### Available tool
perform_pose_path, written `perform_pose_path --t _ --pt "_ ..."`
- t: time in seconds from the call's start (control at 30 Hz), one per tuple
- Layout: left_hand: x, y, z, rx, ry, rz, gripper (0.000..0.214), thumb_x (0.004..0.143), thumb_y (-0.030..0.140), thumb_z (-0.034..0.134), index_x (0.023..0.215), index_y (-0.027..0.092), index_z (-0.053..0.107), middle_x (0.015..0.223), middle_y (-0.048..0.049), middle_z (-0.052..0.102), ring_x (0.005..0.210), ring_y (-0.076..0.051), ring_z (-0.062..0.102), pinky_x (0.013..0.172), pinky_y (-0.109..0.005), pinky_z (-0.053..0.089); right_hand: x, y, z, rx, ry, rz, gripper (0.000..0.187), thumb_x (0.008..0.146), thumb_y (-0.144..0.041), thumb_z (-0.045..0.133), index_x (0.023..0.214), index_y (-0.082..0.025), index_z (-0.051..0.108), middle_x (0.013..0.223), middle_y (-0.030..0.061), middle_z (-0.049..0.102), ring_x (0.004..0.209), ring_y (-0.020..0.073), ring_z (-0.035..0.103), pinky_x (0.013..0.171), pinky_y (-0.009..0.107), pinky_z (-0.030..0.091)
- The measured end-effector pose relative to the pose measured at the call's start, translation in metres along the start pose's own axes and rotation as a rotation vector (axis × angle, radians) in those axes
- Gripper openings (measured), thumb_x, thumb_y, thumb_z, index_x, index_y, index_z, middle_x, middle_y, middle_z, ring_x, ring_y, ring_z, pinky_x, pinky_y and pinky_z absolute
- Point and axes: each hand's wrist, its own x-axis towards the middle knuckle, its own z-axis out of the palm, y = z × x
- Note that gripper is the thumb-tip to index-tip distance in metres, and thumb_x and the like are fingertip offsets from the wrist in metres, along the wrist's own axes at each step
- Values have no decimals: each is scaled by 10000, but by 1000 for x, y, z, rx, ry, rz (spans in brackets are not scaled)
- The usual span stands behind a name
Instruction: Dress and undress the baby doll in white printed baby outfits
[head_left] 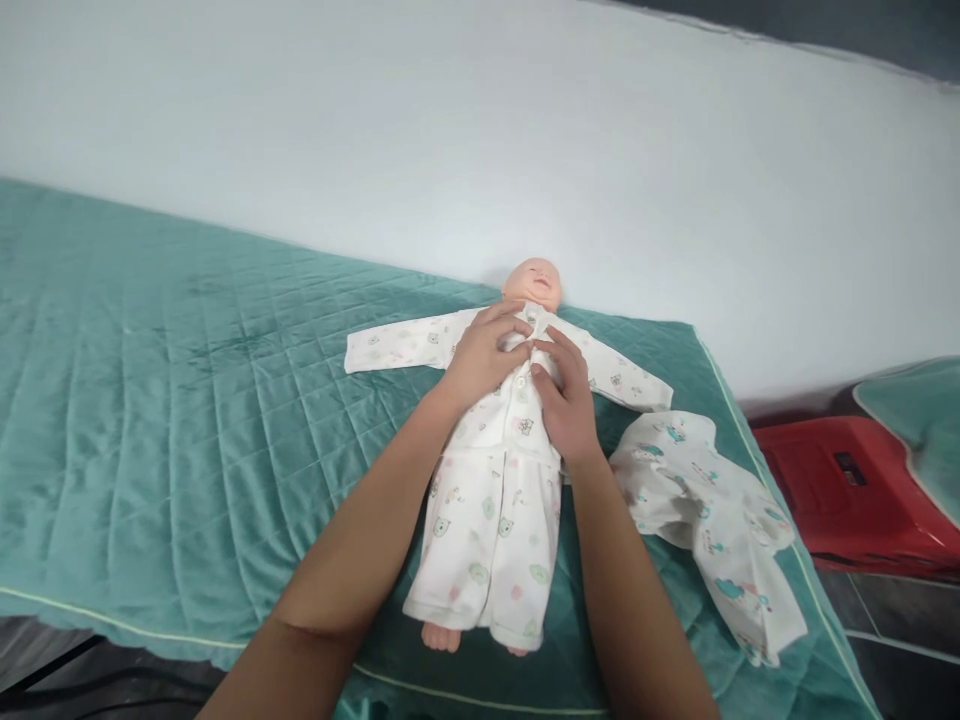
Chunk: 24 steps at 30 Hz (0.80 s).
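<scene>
A baby doll (534, 282) lies on its back, dressed in a white long-sleeved shirt (510, 410) and white trousers (491, 530), both printed with small bears. My left hand (491, 350) is bent over the left side of the shirt's chest, thumb and fingers closed at the front opening. From the right, my right hand (562, 390) meets it with curled fingers on the same button edge. One button (521, 382) shows just below the fingertips; what lies between them is partly hidden. The sleeves spread out to both sides, and a bare foot (440, 637) pokes from the trousers.
A crumpled white garment (712, 520) with blue-green prints lies right of the doll. Green quilted cloth (187, 420) covers the bed, which meets a white wall (375, 130). Beyond its right edge stands a red plastic stool (855, 490) with green cloth (919, 420) over it.
</scene>
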Motion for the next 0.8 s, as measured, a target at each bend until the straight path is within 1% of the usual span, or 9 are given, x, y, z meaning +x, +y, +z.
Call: perform_pose_path --t 0.17,0.33,0.47,0.53,0.6,0.73,0.8 --pt "-1 3 6 159 36 131 133 857 171 559 930 235 649 1417 -36 582 1335 -220 517 1148 -391 405 1 1 2 138 34 70 297 913 -349 601 1198 -272 564 1491 75 513 1421 212 439 1212 482 335" --pt "-3 2 5 150 41 177 117 906 221 528 961 235 631 1351 -57 609 1299 -201 548 1109 -358 438 3 2 2 138 37 61 269 913 -345 594 1168 -262 566 1481 78 520 1419 218 441 1212 476 326" --pt "-4 5 6 113 101 186 110 935 261 524 918 229 628 1292 -58 642 1252 -196 572 1091 -354 448 3 4 0 121 31 20 276 898 -324 604 1162 -256 566 1462 79 533 1405 212 452 1220 472 306" --pt "-6 6 6 107 99 192 124 939 268 528 899 226 638 1248 -51 669 1220 -195 583 1087 -357 445 0 4 -1 94 9 -5 310 884 -320 619 1182 -257 561 1478 82 517 1415 216 440 1225 476 293" --pt "-10 6 7 94 89 168 148 947 273 521 883 225 645 1222 -44 688 1208 -191 586 1096 -362 437 -5 3 -3 65 -13 -21 353 878 -327 627 1216 -260 551 1501 87 494 1430 222 421 1229 484 280" --pt "-28 4 2 15 107 98 205 960 302 513 844 210 655 1319 -68 646 1267 -185 565 1139 -373 413 -16 0 -4 50 -5 -15 396 883 -323 626 1262 -263 530 1528 98 458 1443 223 402 1231 498 272" --pt "-37 2 -3 -14 73 79 201 955 307 526 863 212 677 1389 -65 610 1322 -190 530 1176 -392 384 -19 -1 -3 43 1 -12 404 876 -314 633 1262 -266 528 1529 98 455 1444 224 398 1231 503 270"
